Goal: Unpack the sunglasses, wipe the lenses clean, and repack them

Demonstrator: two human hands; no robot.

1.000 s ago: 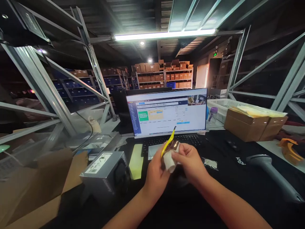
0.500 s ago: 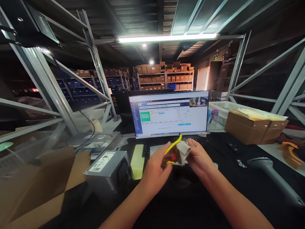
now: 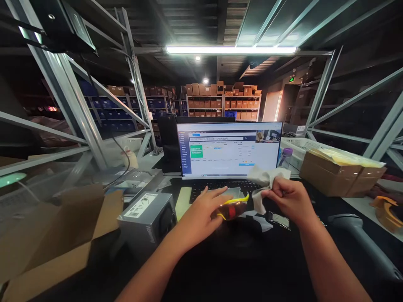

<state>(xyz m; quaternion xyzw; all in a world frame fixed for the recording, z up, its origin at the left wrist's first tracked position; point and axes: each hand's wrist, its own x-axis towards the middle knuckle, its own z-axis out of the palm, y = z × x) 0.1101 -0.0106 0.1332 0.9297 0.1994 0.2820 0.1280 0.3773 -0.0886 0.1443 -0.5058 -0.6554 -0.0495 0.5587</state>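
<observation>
My left hand point(image 3: 204, 212) is closed on a yellow-edged item point(image 3: 234, 209) with a see-through amber-brown body and a red patch; it looks like tinted eyewear, but I cannot be sure. Its fingers cover the left part. Held apart to the right, my right hand point(image 3: 288, 201) pinches a crumpled off-white cloth point(image 3: 267, 178) that hangs in front of the monitor's lower edge. Below the cloth, a thin white sheet point(image 3: 260, 220) and a small shiny flat packet point(image 3: 279, 220) lie on the black desk mat point(image 3: 220, 268).
Left of my hands stand a grey product box point(image 3: 146, 220) and an open cardboard carton point(image 3: 63, 235). A monitor point(image 3: 229, 151) and keyboard are ahead. To the right are a barcode scanner point(image 3: 362, 235), brown boxes point(image 3: 336, 172), a tape dispenser point(image 3: 388, 216) and a purple-capped bottle point(image 3: 286, 157).
My right hand has moved right, taking the cloth away from the yellow-edged item, which stays in my left hand. The white sheet and the packet have come into view. The camera view has shifted slightly.
</observation>
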